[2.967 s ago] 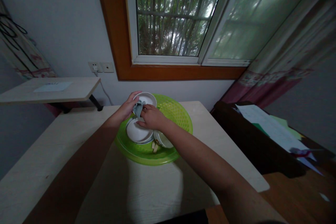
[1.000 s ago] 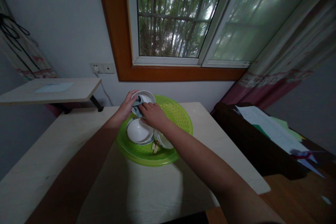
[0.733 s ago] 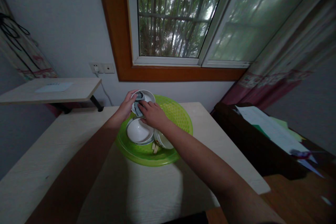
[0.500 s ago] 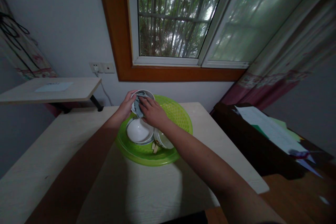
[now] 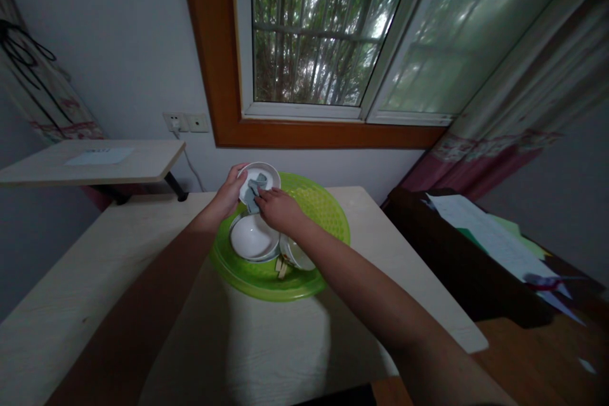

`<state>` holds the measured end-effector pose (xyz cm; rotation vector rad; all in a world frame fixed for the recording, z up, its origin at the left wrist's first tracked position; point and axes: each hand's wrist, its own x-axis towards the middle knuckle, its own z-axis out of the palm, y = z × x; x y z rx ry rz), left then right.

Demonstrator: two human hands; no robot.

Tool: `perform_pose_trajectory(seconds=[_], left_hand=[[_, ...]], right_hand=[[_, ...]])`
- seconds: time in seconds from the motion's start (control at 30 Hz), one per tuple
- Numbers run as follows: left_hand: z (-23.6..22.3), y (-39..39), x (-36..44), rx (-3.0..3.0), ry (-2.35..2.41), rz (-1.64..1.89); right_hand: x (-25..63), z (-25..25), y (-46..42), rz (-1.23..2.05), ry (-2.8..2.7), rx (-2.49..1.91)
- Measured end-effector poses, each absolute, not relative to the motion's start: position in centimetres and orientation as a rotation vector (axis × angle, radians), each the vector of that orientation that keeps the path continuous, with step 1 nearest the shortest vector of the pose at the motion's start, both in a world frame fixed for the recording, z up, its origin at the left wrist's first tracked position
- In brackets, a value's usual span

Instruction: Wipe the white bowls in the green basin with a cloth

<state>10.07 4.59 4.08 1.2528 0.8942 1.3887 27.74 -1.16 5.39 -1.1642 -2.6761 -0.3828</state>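
Observation:
My left hand (image 5: 231,191) grips the left rim of a white bowl (image 5: 266,171), which is tilted toward me over the far left of a round green plastic basket (image 5: 280,292). A grey-blue cloth (image 5: 254,196) lies against the inside of that bowl, pinched in the fingers of my right hand (image 5: 279,208). Below my hands, a white bowl (image 5: 252,238) sits stacked on other dishes in the basket. To its right another bowl (image 5: 299,258) is partly covered by my right forearm. Light wooden sticks (image 5: 281,268) lie between the two.
The basket stands on a pale wooden table (image 5: 280,342) against the wall below a window (image 5: 314,32). A raised shelf (image 5: 118,162) with a paper on it is at the left. A dark cabinet (image 5: 457,260) with papers on top adjoins the right side.
The cloth has shifted about inside the bowl under my right hand; it was spread wider half a second ago and is now bunched. My left hand keeps its hold on the rim.

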Motion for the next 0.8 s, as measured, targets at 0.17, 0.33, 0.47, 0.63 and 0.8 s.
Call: perform_pose_trajectory(seconds=[0.17,0.33,0.47,0.63,0.8], left_hand=[[4.2,4.4,10.1,1.218,0.942,1.371],[4.2,4.2,10.3,1.165,0.908,1.319],[4.4,4.1,10.1,1.15,0.874,1.311],[4.8,4.1,9.6,1.136,0.918,1.322],[4.5,4.6,9.4,1.186,0.891,1.283]], right_hand=[[27.5,6.1,-1.3,-0.422,-2.736,-1.181],[27.4,6.7,-1.6,-0.506,-2.677,-1.161],[27.5,6.6,-1.6,-0.493,-2.693,-1.13],[28.1,6.5,-1.2,-0.472,-2.697,-1.09],[28.7,7.1,-1.2,-0.545,-2.701,-1.025]])
